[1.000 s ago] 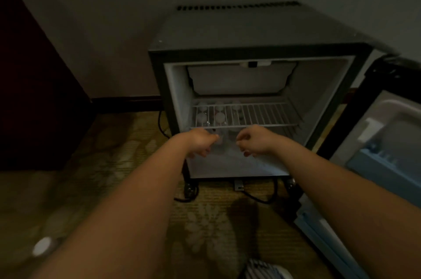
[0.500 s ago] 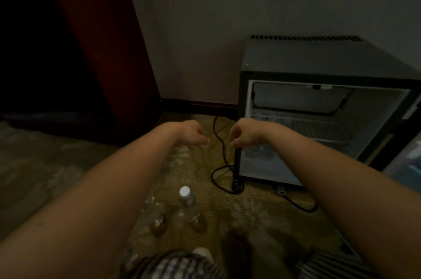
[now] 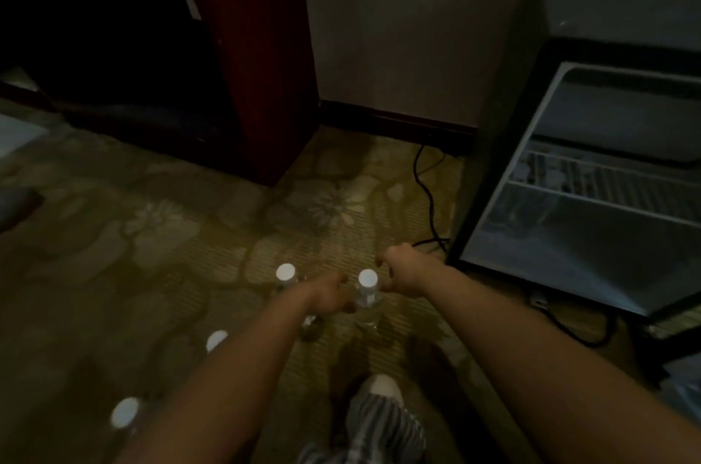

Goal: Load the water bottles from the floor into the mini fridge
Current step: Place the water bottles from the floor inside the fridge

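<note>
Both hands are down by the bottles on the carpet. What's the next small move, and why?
Probably close the right hand round the neck of the bottle standing between the hands: its cap sits just beside that hand, and the open fridge is on that side. Whether the left hand already touches it is unclear.

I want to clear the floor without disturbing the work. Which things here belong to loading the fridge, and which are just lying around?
For the job: the open mini fridge, its wire shelf, the water bottle nearest it, a second bottle just left, a third bottle and a fourth bottle lower left.

Just lying about: the black power cord, the dark red cabinet, the patterned carpet.
</note>
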`<control>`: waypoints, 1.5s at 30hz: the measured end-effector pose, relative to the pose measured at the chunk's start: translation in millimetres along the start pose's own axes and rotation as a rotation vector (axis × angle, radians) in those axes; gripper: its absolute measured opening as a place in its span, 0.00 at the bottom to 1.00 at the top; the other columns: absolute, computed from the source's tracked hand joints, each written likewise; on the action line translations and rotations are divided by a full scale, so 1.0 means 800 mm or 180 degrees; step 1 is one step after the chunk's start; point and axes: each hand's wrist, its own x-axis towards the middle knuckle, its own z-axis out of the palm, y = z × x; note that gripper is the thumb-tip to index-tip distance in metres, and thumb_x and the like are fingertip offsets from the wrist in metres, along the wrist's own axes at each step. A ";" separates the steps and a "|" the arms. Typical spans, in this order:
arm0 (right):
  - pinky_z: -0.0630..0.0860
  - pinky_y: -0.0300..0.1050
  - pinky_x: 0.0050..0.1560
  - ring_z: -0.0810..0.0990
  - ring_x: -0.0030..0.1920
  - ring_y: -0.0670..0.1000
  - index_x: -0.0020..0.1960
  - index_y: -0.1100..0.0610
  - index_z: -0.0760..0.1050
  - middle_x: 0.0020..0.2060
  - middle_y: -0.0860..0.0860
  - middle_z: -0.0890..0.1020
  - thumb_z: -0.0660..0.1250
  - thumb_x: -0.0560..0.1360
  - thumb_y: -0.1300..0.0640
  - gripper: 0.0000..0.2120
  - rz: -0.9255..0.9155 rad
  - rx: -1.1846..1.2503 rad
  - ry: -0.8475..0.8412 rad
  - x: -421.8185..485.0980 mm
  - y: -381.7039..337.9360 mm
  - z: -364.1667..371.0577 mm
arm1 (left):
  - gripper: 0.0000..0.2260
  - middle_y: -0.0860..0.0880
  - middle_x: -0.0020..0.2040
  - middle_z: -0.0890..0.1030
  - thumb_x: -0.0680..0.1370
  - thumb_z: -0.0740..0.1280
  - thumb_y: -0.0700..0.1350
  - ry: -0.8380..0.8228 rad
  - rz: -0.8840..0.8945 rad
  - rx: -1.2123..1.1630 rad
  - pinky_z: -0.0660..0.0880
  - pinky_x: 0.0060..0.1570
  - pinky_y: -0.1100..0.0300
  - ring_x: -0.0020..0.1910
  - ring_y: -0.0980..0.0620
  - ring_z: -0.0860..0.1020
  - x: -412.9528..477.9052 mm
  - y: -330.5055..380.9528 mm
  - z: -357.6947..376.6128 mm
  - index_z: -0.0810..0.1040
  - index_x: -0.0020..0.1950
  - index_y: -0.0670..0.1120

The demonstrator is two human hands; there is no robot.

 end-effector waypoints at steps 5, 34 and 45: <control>0.73 0.47 0.52 0.76 0.59 0.56 0.65 0.56 0.70 0.60 0.55 0.77 0.66 0.74 0.51 0.21 -0.0017 0.0065 0.0034 0.025 0.003 0.038 | 0.29 0.46 0.73 0.66 0.76 0.66 0.48 0.0124 0.0359 -0.0258 0.63 0.68 0.55 0.71 0.47 0.66 0.016 -0.010 0.028 0.59 0.75 0.49; 0.76 0.50 0.46 0.78 0.44 0.50 0.51 0.54 0.73 0.43 0.50 0.79 0.66 0.75 0.49 0.10 -0.0662 0.0431 0.1480 -0.110 0.039 -0.133 | 0.35 0.54 0.63 0.69 0.71 0.72 0.43 0.0520 0.1483 -0.1322 0.67 0.57 0.60 0.64 0.56 0.66 -0.060 0.117 -0.024 0.59 0.73 0.50; 0.68 0.39 0.36 0.72 0.38 0.45 0.51 0.54 0.70 0.39 0.46 0.73 0.62 0.77 0.48 0.09 -0.0401 0.0645 0.2531 -0.257 0.098 -0.230 | 0.34 0.49 0.68 0.69 0.73 0.71 0.45 0.0400 0.2011 -0.1198 0.70 0.57 0.58 0.66 0.49 0.71 -0.148 0.288 -0.054 0.58 0.73 0.51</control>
